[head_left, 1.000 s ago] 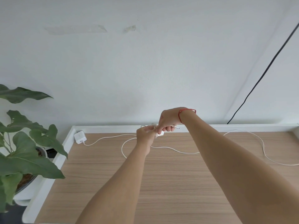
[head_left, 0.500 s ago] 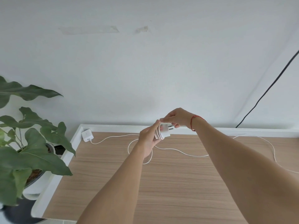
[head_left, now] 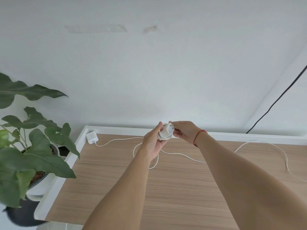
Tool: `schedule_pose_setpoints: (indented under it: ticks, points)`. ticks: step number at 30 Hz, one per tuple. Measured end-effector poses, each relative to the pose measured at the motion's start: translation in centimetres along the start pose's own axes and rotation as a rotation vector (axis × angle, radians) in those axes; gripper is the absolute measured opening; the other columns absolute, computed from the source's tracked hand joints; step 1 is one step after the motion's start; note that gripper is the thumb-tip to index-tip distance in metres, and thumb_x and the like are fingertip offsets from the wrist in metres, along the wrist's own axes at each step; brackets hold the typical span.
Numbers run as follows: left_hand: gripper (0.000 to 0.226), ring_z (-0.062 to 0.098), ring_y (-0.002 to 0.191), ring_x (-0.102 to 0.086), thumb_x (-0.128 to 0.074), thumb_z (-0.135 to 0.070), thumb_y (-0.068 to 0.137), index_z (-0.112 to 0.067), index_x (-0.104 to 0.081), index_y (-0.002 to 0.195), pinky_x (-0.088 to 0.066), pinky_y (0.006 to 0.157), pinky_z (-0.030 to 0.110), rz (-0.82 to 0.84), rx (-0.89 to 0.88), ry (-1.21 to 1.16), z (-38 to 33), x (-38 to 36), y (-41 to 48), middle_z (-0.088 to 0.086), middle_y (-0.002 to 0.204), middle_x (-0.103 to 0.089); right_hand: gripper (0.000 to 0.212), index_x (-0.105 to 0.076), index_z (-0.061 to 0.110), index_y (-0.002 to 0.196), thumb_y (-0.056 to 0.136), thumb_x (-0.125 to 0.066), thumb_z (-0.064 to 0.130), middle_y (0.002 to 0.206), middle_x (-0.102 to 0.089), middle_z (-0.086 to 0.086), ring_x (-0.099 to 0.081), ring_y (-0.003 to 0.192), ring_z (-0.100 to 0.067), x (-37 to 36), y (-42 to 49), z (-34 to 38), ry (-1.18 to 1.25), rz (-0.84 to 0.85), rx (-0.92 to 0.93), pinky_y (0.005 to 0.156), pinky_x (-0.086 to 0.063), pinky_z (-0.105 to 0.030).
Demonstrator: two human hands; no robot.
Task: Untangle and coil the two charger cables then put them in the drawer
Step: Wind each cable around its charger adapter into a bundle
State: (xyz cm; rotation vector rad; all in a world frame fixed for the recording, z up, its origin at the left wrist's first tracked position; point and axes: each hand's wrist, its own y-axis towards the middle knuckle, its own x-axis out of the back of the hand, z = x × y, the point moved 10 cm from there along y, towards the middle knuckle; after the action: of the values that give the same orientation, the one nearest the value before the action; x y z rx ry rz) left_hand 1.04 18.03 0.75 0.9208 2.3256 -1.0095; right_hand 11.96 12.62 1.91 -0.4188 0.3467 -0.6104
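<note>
A white charger plug [head_left: 168, 131] with its cable wound around it in white loops is held above the wooden desk [head_left: 182, 188]. My left hand [head_left: 153, 142] cups the coil from the left and below. My right hand [head_left: 183, 132] pinches the plug from the right, near its prongs. A loose tail of this cable [head_left: 153, 165] hangs down to the desk. A second white charger [head_left: 92, 137] lies at the desk's far left corner, and its long white cable [head_left: 182, 155] runs across the desk to the right edge.
A large green potted plant [head_left: 29, 155] stands left of the desk. The desk has a white raised rim [head_left: 232, 134] against a white wall. A black cord [head_left: 274, 102] runs down the wall at the right.
My hands turned the plug and coil: the right hand swung from over the left hand to the right side. The plug's prongs now show. The view shifted right.
</note>
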Motion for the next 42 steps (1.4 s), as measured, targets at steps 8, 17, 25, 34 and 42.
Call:
schedule_pose_setpoints:
  ticks: [8,17,25,34,42]
  points:
    - [0.025,0.024,0.091,-0.067,-0.060,-0.027,0.094,-0.004,-0.061,0.085,-0.058,0.080,0.034,-0.038,-0.024,0.036,0.5,-0.2,0.0,0.016,0.098,-0.069,0.012,-0.068,0.001,0.090,0.093,-0.056,-0.002,0.070,-0.070,-0.004,-0.066,0.059,-0.007,1.2,-0.4,-1.7,0.111,-0.096,0.061,0.057,-0.056,-0.016]
    - [0.024,0.025,0.090,-0.069,-0.070,-0.027,0.088,-0.003,-0.068,0.093,-0.059,0.072,0.032,-0.144,-0.123,0.170,-0.9,-0.2,0.2,0.014,0.095,-0.072,0.009,-0.070,-0.001,0.082,0.089,-0.065,0.000,0.075,-0.072,-0.013,-0.072,0.060,-0.015,2.3,-0.8,-0.7,0.121,-0.179,0.132,0.058,-0.058,-0.019]
    - [0.034,0.027,0.086,-0.071,-0.070,-0.038,0.086,-0.004,-0.070,0.091,-0.060,0.075,0.035,-0.215,-0.146,0.199,-1.5,-0.5,0.3,0.015,0.091,-0.073,0.012,-0.071,0.001,0.079,0.088,-0.064,-0.004,0.071,-0.072,-0.012,-0.072,0.061,-0.015,2.3,-0.8,-0.4,0.155,-0.174,0.122,0.063,-0.060,-0.022]
    - [0.022,0.029,0.088,-0.069,-0.078,-0.026,0.080,-0.008,-0.068,0.074,-0.061,0.069,0.036,-0.292,-0.198,0.247,-2.4,-1.1,0.1,0.011,0.082,-0.070,0.010,-0.069,-0.003,0.083,0.089,-0.061,-0.006,0.078,-0.072,-0.016,-0.072,0.067,-0.022,2.6,-0.7,-0.9,0.249,-0.195,0.100,0.068,-0.062,-0.027]
    - [0.017,0.024,0.087,-0.065,-0.060,-0.029,0.088,-0.017,-0.065,0.099,-0.061,0.066,0.034,-0.273,-0.163,0.457,-2.9,-1.8,0.4,0.010,0.101,-0.064,0.007,-0.070,-0.006,0.084,0.087,-0.064,-0.005,0.081,-0.072,-0.019,-0.072,0.065,-0.023,2.4,-1.1,-0.1,0.174,-0.183,0.097,0.064,-0.062,-0.027]
